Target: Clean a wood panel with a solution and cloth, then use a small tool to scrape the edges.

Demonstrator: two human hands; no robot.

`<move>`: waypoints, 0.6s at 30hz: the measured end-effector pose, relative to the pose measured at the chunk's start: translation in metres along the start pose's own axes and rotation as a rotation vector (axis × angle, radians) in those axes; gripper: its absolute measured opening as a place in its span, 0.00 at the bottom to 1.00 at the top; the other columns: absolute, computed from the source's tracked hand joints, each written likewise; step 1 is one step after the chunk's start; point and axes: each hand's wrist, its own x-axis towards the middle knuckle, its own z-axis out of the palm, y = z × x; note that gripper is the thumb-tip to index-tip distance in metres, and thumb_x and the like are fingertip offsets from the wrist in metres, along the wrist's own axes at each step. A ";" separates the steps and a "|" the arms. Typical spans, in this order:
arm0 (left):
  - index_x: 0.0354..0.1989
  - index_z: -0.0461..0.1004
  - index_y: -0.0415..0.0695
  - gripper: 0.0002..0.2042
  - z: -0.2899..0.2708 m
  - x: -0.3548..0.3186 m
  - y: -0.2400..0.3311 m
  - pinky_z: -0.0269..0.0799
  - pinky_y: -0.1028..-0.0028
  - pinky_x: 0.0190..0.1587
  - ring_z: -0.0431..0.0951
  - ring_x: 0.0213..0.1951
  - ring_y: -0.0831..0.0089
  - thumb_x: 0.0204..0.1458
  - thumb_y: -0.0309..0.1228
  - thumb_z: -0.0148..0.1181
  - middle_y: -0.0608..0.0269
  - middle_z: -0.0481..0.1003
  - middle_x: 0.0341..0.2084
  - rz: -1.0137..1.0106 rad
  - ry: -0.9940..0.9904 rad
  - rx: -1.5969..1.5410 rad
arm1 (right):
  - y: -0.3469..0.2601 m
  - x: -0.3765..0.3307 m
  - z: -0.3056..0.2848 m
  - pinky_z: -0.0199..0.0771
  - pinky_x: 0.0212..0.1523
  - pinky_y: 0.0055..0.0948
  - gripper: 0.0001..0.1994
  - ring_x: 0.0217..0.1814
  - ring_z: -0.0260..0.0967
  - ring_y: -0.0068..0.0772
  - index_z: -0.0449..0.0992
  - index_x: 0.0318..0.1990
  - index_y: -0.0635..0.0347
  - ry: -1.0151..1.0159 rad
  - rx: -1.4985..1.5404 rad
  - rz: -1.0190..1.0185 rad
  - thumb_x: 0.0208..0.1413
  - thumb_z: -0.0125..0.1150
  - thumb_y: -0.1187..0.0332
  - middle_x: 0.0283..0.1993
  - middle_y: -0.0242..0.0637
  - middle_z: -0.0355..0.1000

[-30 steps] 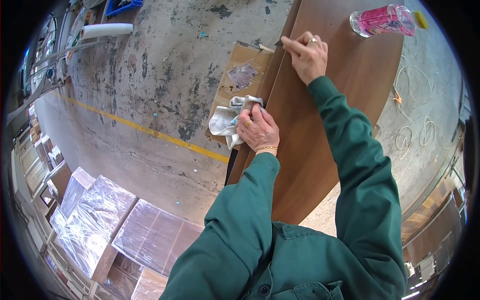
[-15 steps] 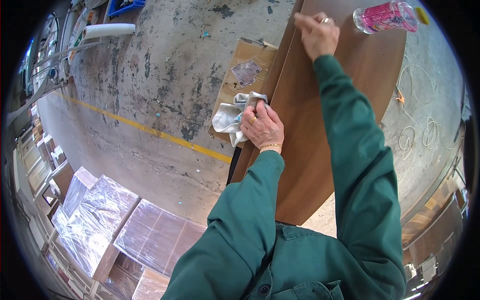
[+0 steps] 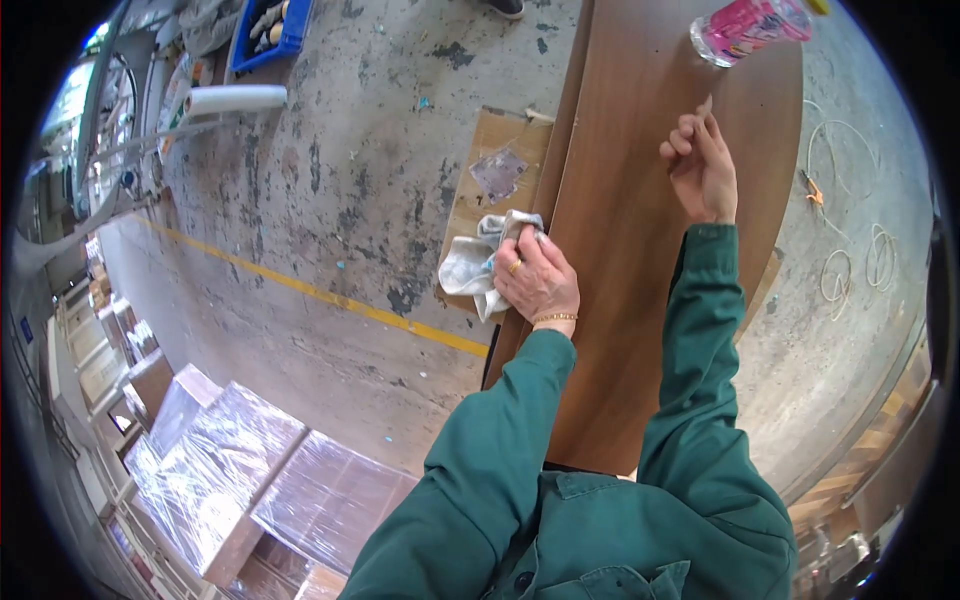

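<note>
My left hand (image 3: 540,280) is closed round a crumpled white and grey cloth (image 3: 466,267) at the left edge of a brown wooden panel (image 3: 620,330). Part of the cloth hangs past that edge. Above the panel's right half is my right hand (image 3: 703,170), turned with its palm side partly showing. Its fingers are curled in and a pale tip sticks up from them; whether that is a fingertip or a small thing I cannot tell. Beyond this hand, a clear bottle with pink contents or label (image 3: 750,30) and a yellow cap is at the panel's far end.
A cardboard sheet (image 3: 490,135) lies left of the panel. On the floor are a blue crate (image 3: 270,40), a white film roll (image 3: 235,98) and coiled pale cord (image 3: 838,275). Film-wrapped boxes (image 3: 225,460) stand at lower left. A shoe (image 3: 507,8) shows at the top edge.
My right hand has drawn back toward me and to the right, turning its palm side up. The left hand keeps its hold on the cloth. The whole view has shifted slightly.
</note>
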 end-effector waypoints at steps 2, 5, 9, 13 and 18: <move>0.41 0.68 0.48 0.10 -0.001 0.001 -0.003 0.62 0.60 0.39 0.67 0.39 0.58 0.52 0.35 0.48 0.59 0.65 0.35 0.014 0.004 -0.046 | 0.006 -0.009 -0.018 0.60 0.33 0.22 0.09 0.27 0.57 0.19 0.67 0.45 0.52 -0.065 0.211 -0.069 0.57 0.48 0.75 0.36 0.27 0.65; 0.41 0.67 0.43 0.11 -0.002 0.000 -0.007 0.62 0.60 0.40 0.67 0.38 0.55 0.53 0.33 0.48 0.55 0.65 0.33 0.037 -0.003 -0.129 | 0.016 -0.021 -0.037 0.60 0.33 0.22 0.11 0.27 0.57 0.18 0.68 0.46 0.51 -0.182 0.440 -0.167 0.56 0.50 0.76 0.42 0.27 0.68; 0.43 0.66 0.37 0.12 -0.003 -0.004 -0.009 0.62 0.60 0.43 0.67 0.41 0.52 0.55 0.30 0.46 0.49 0.66 0.37 0.055 -0.016 -0.334 | 0.012 -0.025 -0.041 0.63 0.27 0.24 0.09 0.21 0.61 0.19 0.70 0.42 0.53 -0.192 0.136 -0.165 0.54 0.53 0.75 0.38 0.35 0.72; 0.49 0.63 0.33 0.15 0.001 0.006 -0.031 0.62 0.68 0.48 0.68 0.46 0.65 0.59 0.32 0.43 0.53 0.68 0.44 -0.106 -0.090 -0.605 | -0.007 -0.034 -0.040 0.66 0.25 0.19 0.11 0.22 0.61 0.17 0.69 0.47 0.55 -0.089 0.202 -0.193 0.57 0.53 0.67 0.39 0.37 0.72; 0.49 0.62 0.32 0.16 -0.048 0.029 0.013 0.63 0.70 0.49 0.68 0.43 0.68 0.57 0.31 0.48 0.54 0.68 0.43 0.284 -0.009 -0.659 | -0.017 -0.031 -0.050 0.51 0.20 0.14 0.15 0.19 0.49 0.13 0.65 0.54 0.49 -0.428 0.507 -0.388 0.61 0.45 0.60 0.32 0.24 0.61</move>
